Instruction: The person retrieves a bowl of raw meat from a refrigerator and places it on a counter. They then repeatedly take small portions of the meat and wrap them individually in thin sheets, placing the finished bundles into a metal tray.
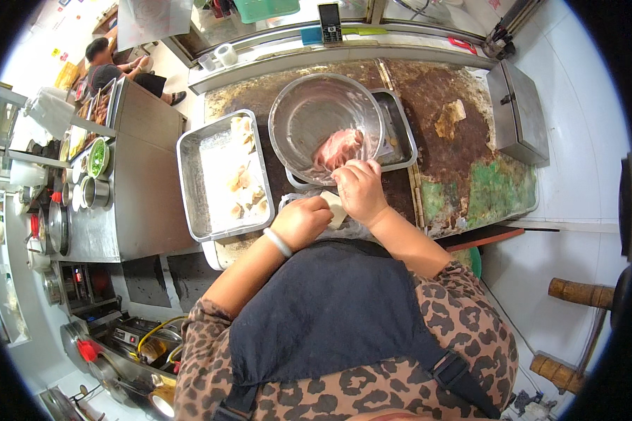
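A wide steel bowl (308, 102) holds a lump of pink minced meat (339, 149) near its lower right side. My right hand (361, 190) is at the bowl's near rim with its fingers bent together; whatever they may hold is hidden. Close by on the left, my left hand (304, 221) has its fingers curled beside a pale stack of dough wrappers (334, 209), on crumpled clear plastic; its grip is not visible. To the left, a steel tray (197, 197) contains several folded dumplings (245, 192) along its right side.
Beneath the bowl is another metal tray (408, 139). A metal box (516, 116) stands at the worn table's right end. A mobile phone (331, 23) leans at the back ledge, near a red-handled tool (462, 46). A steel counter (147, 173) is at left; a person (105, 71) sits beyond.
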`<action>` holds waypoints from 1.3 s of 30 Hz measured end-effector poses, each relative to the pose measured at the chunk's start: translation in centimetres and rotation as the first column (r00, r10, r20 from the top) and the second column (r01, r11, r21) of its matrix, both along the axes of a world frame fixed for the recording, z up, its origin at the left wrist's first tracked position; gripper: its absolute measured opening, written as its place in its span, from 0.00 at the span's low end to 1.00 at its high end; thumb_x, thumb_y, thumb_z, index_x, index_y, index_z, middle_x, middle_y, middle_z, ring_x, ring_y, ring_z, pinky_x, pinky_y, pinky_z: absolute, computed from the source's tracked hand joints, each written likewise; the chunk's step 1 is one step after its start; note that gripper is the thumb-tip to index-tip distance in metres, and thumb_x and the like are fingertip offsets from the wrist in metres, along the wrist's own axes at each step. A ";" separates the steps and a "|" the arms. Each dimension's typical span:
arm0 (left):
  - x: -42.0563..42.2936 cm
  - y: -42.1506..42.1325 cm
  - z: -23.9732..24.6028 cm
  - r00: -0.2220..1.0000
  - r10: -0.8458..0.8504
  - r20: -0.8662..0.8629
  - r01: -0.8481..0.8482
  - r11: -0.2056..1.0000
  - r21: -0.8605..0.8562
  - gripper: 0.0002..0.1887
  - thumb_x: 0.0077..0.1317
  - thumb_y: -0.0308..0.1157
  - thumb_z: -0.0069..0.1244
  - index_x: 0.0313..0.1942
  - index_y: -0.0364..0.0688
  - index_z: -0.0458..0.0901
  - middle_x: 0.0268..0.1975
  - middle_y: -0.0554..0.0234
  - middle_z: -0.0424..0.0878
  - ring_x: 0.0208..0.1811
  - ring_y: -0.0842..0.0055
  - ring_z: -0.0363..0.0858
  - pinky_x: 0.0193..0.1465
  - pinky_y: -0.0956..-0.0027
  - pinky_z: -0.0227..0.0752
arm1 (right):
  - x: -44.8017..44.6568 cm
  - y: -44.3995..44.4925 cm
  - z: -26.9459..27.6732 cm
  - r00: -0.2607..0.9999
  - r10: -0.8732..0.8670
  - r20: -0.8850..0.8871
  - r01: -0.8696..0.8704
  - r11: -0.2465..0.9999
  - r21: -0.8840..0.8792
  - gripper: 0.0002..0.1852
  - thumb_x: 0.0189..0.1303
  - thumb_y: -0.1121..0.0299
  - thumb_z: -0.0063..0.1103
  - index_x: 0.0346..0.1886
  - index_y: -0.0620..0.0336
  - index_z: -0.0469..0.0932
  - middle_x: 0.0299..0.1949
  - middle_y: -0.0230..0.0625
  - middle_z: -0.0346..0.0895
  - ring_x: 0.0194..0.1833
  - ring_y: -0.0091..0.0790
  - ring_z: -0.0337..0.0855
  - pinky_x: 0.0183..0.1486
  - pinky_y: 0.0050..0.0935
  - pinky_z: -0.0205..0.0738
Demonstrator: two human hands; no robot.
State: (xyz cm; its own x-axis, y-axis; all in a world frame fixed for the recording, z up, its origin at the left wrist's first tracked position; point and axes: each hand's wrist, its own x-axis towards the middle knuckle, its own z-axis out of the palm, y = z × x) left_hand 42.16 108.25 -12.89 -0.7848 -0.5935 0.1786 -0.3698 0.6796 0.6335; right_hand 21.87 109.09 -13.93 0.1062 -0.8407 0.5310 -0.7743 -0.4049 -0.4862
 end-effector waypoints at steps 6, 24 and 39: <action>-2.9 -1.0 -3.2 0.946 -0.085 0.313 0.162 0.960 -0.229 0.07 0.58 0.35 0.55 0.26 0.43 0.82 0.35 0.58 0.80 0.35 0.61 0.83 0.39 0.58 0.78 | -0.8 -0.5 0.4 0.991 -0.100 0.087 0.101 0.995 -0.012 0.03 0.60 0.71 0.57 0.35 0.53 0.80 0.33 0.31 0.81 0.43 0.38 0.80 0.51 0.42 0.60; -2.6 -0.4 -4.0 0.982 -0.060 0.178 0.123 0.922 -0.367 0.04 0.55 0.34 0.57 0.29 0.45 0.83 0.33 0.65 0.83 0.29 0.65 0.82 0.32 0.61 0.78 | 0.9 0.9 1.4 0.412 -0.287 0.865 -0.111 0.926 0.360 0.09 0.72 0.74 0.48 0.40 0.67 0.78 0.33 0.39 0.84 0.37 0.31 0.86 0.46 0.29 0.79; -2.0 1.0 -4.9 0.930 0.366 -0.027 -0.356 0.919 0.171 0.04 0.56 0.27 0.59 0.31 0.36 0.85 0.32 0.49 0.83 0.33 0.57 0.84 0.39 0.61 0.78 | -1.4 5.2 -4.5 -0.469 -0.600 0.648 -0.634 0.740 0.227 0.10 0.73 0.66 0.46 0.42 0.56 0.78 0.38 0.42 0.85 0.44 0.40 0.83 0.53 0.41 0.72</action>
